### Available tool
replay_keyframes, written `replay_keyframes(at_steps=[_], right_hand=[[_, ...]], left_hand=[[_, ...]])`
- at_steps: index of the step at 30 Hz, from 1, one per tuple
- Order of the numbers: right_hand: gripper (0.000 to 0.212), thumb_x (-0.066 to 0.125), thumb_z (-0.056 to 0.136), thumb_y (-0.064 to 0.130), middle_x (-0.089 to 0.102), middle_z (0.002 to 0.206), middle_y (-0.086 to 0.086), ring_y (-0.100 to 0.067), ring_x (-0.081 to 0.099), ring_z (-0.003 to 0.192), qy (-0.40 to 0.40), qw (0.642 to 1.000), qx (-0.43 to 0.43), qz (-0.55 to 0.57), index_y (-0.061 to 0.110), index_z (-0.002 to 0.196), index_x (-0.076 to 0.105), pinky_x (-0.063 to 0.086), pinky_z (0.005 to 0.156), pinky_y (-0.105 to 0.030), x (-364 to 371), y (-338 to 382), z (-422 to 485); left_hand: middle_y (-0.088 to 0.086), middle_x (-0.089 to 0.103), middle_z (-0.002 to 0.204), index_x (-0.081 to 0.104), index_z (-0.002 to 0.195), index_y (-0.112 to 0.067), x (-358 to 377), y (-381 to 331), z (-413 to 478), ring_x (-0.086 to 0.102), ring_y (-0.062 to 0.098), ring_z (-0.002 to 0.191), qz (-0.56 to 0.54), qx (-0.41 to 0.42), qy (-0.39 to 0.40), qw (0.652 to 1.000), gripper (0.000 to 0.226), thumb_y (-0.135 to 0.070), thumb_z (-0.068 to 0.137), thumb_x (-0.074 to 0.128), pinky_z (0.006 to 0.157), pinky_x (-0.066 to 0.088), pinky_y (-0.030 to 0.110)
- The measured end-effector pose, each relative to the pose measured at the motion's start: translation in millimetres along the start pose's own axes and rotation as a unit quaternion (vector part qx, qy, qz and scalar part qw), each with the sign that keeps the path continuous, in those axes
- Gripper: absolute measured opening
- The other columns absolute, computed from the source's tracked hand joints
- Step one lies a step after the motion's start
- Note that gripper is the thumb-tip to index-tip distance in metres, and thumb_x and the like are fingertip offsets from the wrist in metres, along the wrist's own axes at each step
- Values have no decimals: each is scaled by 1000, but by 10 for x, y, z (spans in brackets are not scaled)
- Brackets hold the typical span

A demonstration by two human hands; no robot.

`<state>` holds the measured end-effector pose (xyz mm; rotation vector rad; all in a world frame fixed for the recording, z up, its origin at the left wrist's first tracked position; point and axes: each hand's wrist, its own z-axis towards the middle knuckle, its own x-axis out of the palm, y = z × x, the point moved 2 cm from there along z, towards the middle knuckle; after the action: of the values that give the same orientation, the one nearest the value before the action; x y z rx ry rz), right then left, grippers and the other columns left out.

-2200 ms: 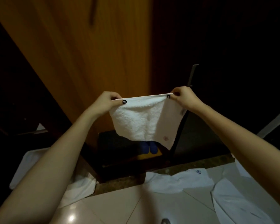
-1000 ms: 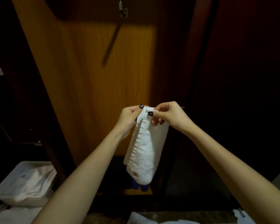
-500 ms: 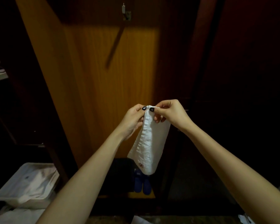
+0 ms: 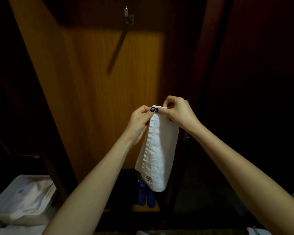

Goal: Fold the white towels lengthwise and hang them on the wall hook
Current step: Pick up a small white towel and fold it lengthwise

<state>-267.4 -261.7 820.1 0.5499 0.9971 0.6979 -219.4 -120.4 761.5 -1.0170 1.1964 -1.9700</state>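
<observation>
A small white towel (image 4: 158,150), folded into a narrow strip with a small red emblem near its lower end, hangs straight down in front of me. My left hand (image 4: 140,122) pinches its top edge from the left. My right hand (image 4: 180,112) pinches the same top edge from the right, its fingers curled over the corner. Both hands meet at the towel's top. A metal wall hook (image 4: 129,16) sits high on the orange wooden panel (image 4: 98,82), well above the hands, with nothing on it.
A white tub (image 4: 20,199) holding white cloth stands at the lower left. A pair of blue slippers (image 4: 145,195) lies on the low shelf behind the towel's end. Dark wood panels (image 4: 253,82) fill the right side. White cloth edges show along the bottom.
The towel went from spread wide between my hands to a narrow folded strip. My hands came together at its top edge and the view tilted up to show the hook.
</observation>
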Motion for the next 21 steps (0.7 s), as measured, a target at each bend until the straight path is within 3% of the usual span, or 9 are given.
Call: replay_keyframes(at_steps=[4, 6, 9, 13, 17, 21], right_hand=[[15, 74, 84, 33, 61, 66, 15, 6, 55, 59, 56, 998, -25, -32, 27, 75, 63, 38, 55, -12, -174, -61, 18], [15, 75, 81, 38, 56, 86, 15, 1, 53, 79, 74, 994, -33, -72, 33, 76, 62, 40, 67, -17, -286, -149, 31], [16, 75, 82, 38, 48, 114, 7, -10, 47, 105, 144, 986, 7, -89, 28, 81, 63, 40, 86, -26, -424, -334, 46], [23, 72, 86, 21, 62, 75, 6, -7, 61, 74, 159, 982, 55, 82, 8, 75, 57, 49, 68, -21, -508, -515, -56], [29, 70, 88, 18, 58, 71, 0, -6, 60, 66, 102, 987, 43, 117, 12, 68, 49, 48, 60, -20, -419, -532, -123], [23, 73, 85, 16, 54, 72, 6, -4, 51, 64, 3, 998, -4, 70, 15, 76, 52, 41, 57, -23, -397, -445, -80]], left_hand=[[-2, 72, 77, 60, 87, -14, 3, 2, 22, 68, 10, 71, 13, 0, -12, 1000, 10, -19, 95, 58, 62, 54, 22], [-3, 71, 76, 60, 87, -13, -19, -20, 36, 67, 9, 71, 14, 2, -19, 1000, 10, -17, 96, 57, 61, 54, 21], [-4, 71, 75, 60, 89, -9, -50, -120, 73, 66, 6, 68, -8, 23, -31, 999, 10, -13, 97, 54, 58, 52, 19], [-7, 70, 69, 59, 87, -11, -109, -231, 99, 65, 2, 63, 53, 42, -70, 995, 12, -14, 98, 54, 55, 50, 16], [-6, 70, 77, 56, 88, -15, -143, -211, 62, 65, 1, 66, 218, 78, -123, 965, 10, -19, 98, 55, 56, 49, 15], [6, 65, 81, 46, 96, -20, -122, -176, -29, 60, 19, 75, 305, 127, -144, 933, 8, -17, 99, 53, 67, 46, 31]])
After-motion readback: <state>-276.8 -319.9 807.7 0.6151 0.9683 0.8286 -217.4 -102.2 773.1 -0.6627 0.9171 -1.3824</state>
